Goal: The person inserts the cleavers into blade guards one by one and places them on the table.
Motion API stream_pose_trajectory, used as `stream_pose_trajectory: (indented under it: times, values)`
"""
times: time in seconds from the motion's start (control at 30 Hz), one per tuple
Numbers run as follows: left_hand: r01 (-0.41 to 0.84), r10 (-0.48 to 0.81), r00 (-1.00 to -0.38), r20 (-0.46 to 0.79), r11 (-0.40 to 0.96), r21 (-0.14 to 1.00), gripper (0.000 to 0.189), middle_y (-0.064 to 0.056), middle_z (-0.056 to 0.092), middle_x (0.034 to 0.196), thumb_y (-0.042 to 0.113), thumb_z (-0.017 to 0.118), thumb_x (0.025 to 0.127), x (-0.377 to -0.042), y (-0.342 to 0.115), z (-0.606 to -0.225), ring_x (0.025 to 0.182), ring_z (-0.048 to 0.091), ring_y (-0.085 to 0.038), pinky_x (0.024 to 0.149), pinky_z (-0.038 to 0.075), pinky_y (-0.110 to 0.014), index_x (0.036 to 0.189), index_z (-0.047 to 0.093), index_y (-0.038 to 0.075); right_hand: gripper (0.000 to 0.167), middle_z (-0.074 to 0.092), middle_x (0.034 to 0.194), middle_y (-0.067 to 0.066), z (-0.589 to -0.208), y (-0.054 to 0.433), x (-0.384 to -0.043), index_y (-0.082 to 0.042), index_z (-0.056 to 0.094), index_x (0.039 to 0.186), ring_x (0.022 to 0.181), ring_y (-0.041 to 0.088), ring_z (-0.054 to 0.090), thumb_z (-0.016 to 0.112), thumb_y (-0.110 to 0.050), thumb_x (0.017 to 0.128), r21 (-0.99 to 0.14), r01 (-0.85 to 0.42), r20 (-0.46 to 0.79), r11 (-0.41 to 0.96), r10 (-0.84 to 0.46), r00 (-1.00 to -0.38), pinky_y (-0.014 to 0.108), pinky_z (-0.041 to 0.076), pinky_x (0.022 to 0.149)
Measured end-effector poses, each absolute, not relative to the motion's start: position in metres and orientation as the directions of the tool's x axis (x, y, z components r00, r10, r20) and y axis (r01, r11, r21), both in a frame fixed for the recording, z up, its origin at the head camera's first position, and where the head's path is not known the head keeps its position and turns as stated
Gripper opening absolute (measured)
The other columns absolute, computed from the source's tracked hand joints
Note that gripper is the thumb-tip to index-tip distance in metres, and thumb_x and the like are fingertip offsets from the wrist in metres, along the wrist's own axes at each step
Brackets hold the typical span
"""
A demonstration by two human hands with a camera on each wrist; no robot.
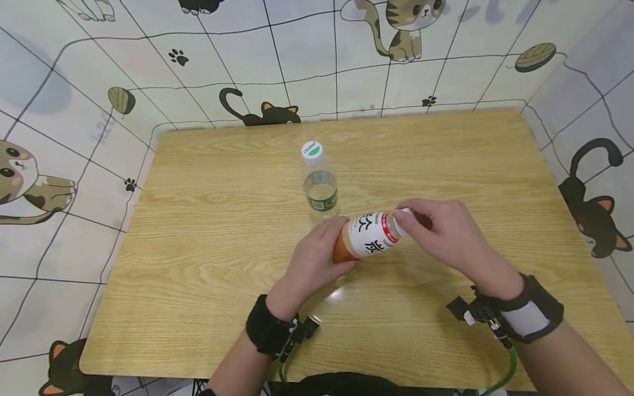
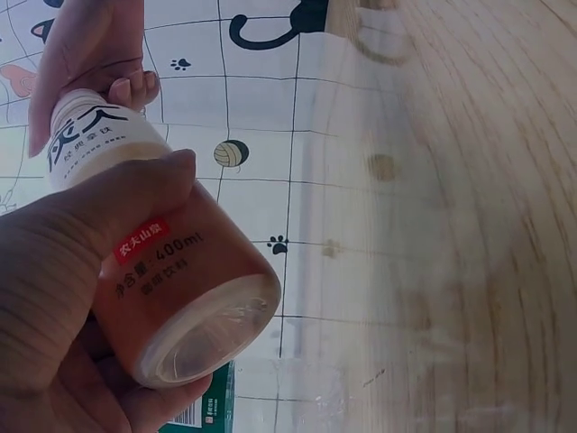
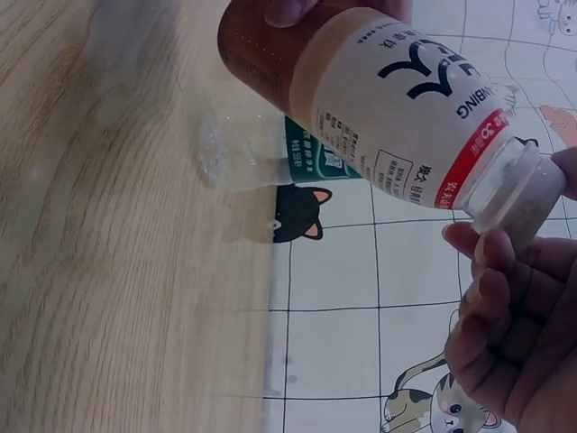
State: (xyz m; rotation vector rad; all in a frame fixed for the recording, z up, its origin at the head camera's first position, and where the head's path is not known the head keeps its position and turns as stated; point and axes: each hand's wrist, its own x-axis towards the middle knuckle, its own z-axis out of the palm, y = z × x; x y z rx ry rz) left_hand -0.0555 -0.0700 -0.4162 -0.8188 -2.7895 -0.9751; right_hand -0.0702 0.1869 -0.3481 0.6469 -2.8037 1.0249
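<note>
A drink bottle (image 1: 370,235) with a brown-orange drink and a white label with a red band is tilted above the table. My left hand (image 1: 315,254) grips it round its lower body, the thumb across its side in the left wrist view. At the neck, my right hand (image 1: 448,231) pinches the white cap (image 3: 532,200) between thumb and fingers. The bottle's base (image 2: 216,334) faces the left wrist camera. Just behind the left hand stands an upright clear water bottle (image 1: 321,184) with a green label and a white cap.
The wood-grain table (image 1: 223,220) has white tiled-pattern walls (image 1: 307,55) with cartoon cats at its back and sides. Wrist straps (image 1: 530,308) with small cameras and green cables (image 1: 505,374) sit on both forearms.
</note>
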Motion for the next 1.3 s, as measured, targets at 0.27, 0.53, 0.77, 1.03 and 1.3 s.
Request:
stream_pose_trajectory:
  times: [0.27,0.53,0.77,1.03,1.3]
  values:
    - [0.504,0.479,-0.852,0.210,0.643,0.576,0.080,-0.010,0.062,0.132,0.024,0.095,0.073,-0.057,-0.070,-0.417,0.117,0.062,-0.024,0.095,0.055,-0.041,0.139,0.053,0.008,0.021,0.070,0.086,-0.003,-0.344,0.191,-0.071,-0.007,0.076,0.112,0.071,0.010,0.058,0.073,-0.019,0.095,-0.616,-0.439,0.190,0.654,-0.417,-0.889,0.025,0.047,0.056]
    - [0.490,0.488,-0.855,0.177,0.645,0.587,0.080,-0.010,0.061,0.134,0.026,0.095,0.074,-0.059,-0.070,-0.418,0.118,0.061,-0.024,0.096,0.054,-0.042,0.139,0.052,0.008,0.026,0.069,0.101,-0.004,-0.345,0.199,-0.072,-0.009,0.073,0.116,0.081,0.007,0.059,0.075,-0.011,0.090,-0.570,-0.559,0.265,0.602,-0.509,-0.819,0.030,0.054,0.066]
    - [0.480,0.477,-0.861,0.178,0.645,0.595,0.079,-0.009,0.061,0.133,0.024,0.094,0.075,-0.059,-0.069,-0.418,0.118,0.061,-0.024,0.096,0.054,-0.042,0.139,0.053,0.008,0.042,0.069,0.107,0.003,-0.345,0.199,-0.070,-0.005,0.067,0.128,0.085,0.012,0.061,0.077,-0.018,0.089,-0.564,-0.536,0.247,0.628,-0.491,-0.836,0.037,0.055,0.069]
    - [0.479,0.427,-0.874,0.232,0.678,0.557,0.080,-0.011,0.062,0.132,0.025,0.094,0.075,-0.057,-0.064,-0.420,0.118,0.062,-0.026,0.097,0.054,-0.044,0.139,0.053,0.005,0.030,0.053,0.062,-0.004,-0.352,0.189,-0.067,-0.005,0.068,0.106,0.053,0.013,0.046,0.067,-0.034,0.099,-0.577,-0.401,0.261,0.711,-0.305,-0.916,0.030,0.037,0.051]
    - [0.484,0.400,-0.875,0.273,0.699,0.527,0.079,-0.013,0.062,0.130,0.024,0.095,0.074,-0.057,-0.061,-0.420,0.116,0.063,-0.028,0.094,0.056,-0.045,0.138,0.053,0.005,0.022,0.048,0.059,-0.006,-0.353,0.188,-0.065,-0.009,0.066,0.091,0.051,0.011,0.042,0.077,-0.028,0.091,-0.603,-0.345,0.253,0.719,-0.238,-0.938,0.027,0.034,0.047]
